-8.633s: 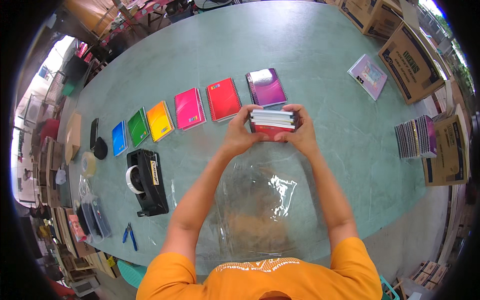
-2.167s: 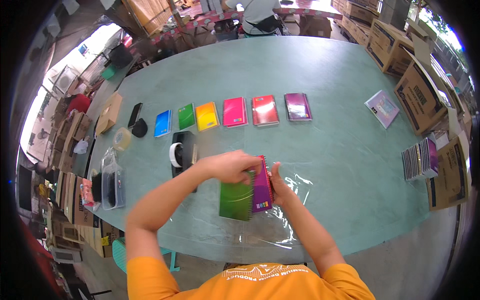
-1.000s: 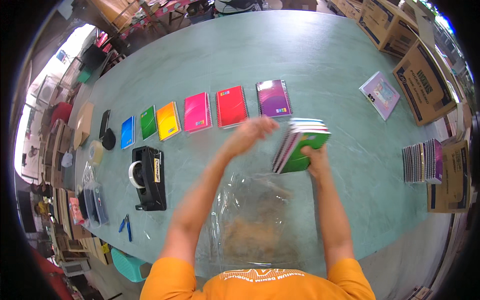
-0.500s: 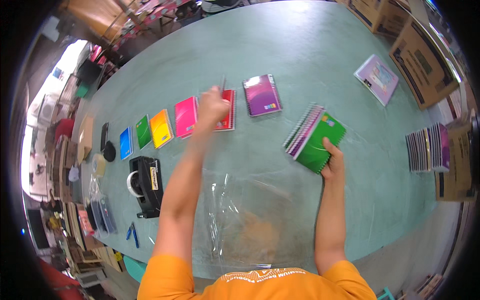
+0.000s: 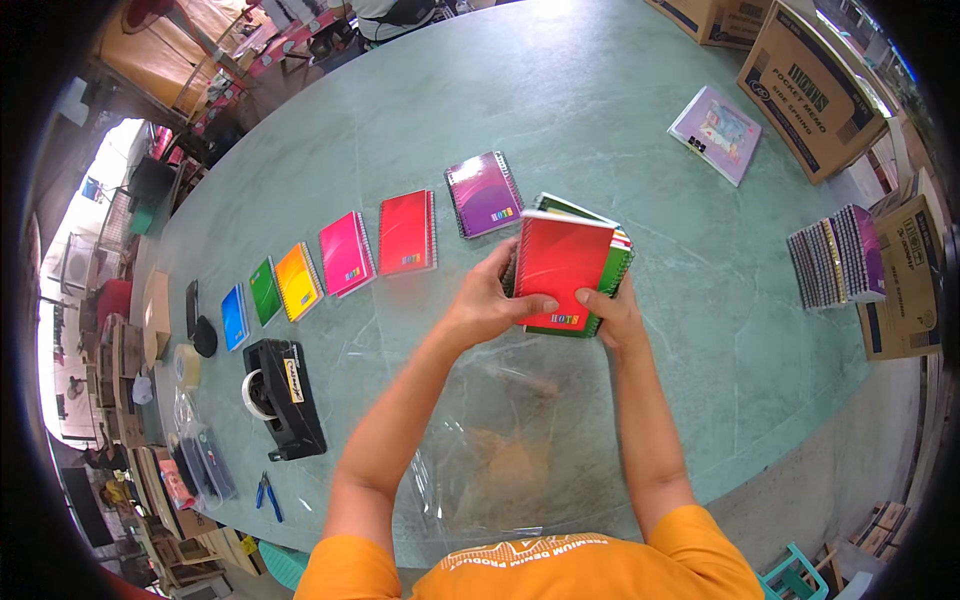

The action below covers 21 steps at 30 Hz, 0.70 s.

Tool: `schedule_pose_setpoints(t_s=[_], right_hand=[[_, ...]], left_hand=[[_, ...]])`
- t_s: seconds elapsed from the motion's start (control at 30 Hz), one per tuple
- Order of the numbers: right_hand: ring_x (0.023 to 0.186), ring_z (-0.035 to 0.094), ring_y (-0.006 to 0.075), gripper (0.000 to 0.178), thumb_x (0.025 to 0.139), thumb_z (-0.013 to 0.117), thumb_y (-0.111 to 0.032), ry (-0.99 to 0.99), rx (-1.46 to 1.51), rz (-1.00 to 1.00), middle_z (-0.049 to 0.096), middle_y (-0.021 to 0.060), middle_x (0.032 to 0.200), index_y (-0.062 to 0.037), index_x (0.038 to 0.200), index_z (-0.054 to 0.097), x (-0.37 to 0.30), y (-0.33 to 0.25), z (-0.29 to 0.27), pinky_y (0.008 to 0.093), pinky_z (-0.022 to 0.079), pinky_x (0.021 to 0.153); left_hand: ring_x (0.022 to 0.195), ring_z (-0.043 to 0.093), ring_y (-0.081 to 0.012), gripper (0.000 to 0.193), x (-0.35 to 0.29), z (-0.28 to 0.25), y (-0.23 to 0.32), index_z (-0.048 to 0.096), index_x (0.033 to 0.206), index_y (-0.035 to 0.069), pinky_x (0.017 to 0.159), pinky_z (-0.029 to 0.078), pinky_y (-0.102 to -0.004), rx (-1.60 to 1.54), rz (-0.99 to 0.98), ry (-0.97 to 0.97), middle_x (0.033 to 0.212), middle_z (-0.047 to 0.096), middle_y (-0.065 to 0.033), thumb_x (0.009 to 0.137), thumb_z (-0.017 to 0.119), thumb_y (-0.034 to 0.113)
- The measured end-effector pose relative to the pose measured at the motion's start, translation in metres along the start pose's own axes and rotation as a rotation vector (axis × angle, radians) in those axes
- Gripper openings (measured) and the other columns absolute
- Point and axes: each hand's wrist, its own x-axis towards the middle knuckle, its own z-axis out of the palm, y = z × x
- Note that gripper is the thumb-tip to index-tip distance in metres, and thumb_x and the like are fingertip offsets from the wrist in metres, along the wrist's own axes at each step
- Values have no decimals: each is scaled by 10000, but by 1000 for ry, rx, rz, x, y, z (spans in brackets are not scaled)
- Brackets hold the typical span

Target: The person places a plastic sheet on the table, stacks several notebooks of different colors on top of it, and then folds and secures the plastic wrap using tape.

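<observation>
Above the middle of the table, my two hands hold a small fanned stack of spiral notebooks. On its front lies a red spiral notebook (image 5: 565,262), with a green spiral notebook (image 5: 620,268) showing behind it at the right. Fingers of my left hand (image 5: 488,302) wrap the left edge, thumb across the red cover. My right hand (image 5: 618,314) grips the lower right corner, its thumb on the red notebook's edge. To the left, a row of spiral notebooks holds blue (image 5: 235,318), green (image 5: 264,291), yellow (image 5: 299,281), pink (image 5: 346,253), red (image 5: 405,230) and purple (image 5: 482,192).
Clear plastic (image 5: 480,440) lies before me. At left are a black tape dispenser (image 5: 288,400), blue-handled pliers (image 5: 268,496) and a tape roll (image 5: 187,366). At right stand a notebook stack (image 5: 830,258), a lilac notebook (image 5: 718,133) and cardboard boxes (image 5: 812,100).
My left hand has come back from the row to the stack, with a red notebook now on top. A red notebook still lies in the row. The view has shifted slightly.
</observation>
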Motion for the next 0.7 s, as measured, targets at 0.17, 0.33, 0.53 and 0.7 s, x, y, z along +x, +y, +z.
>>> schedule_pose_setpoints(t_s=[0.17,0.33,0.53,0.7], right_hand=[[1022,531,158,827,534,884,-203,-20,-452,-125,570,78,1084,-19,1203,434,8,-1,15,311,429,900],[978,554,142,817,452,921,-210,27,-552,-202,586,73,1042,-47,1116,475,10,1,19,294,454,856],[925,589,146,754,427,925,-235,27,-494,-209,621,41,976,-59,1033,513,18,13,16,302,481,807],[890,611,164,792,411,927,-257,64,-691,-388,642,62,961,-67,1066,525,15,9,14,305,483,802]], left_hand=[[1072,514,-186,906,-4,-7,-12,353,1316,81,920,423,-324,113,193,176,1148,533,-79,557,848,55],[1050,527,-179,820,-2,11,-7,369,1211,85,904,447,-330,93,87,259,1105,550,-80,550,854,61],[981,571,-166,709,5,15,-36,407,1155,75,851,467,-326,58,169,277,1048,593,-77,591,837,95],[967,601,-196,671,10,19,-30,427,1144,69,834,473,-335,76,264,269,1055,603,-85,602,824,81]])
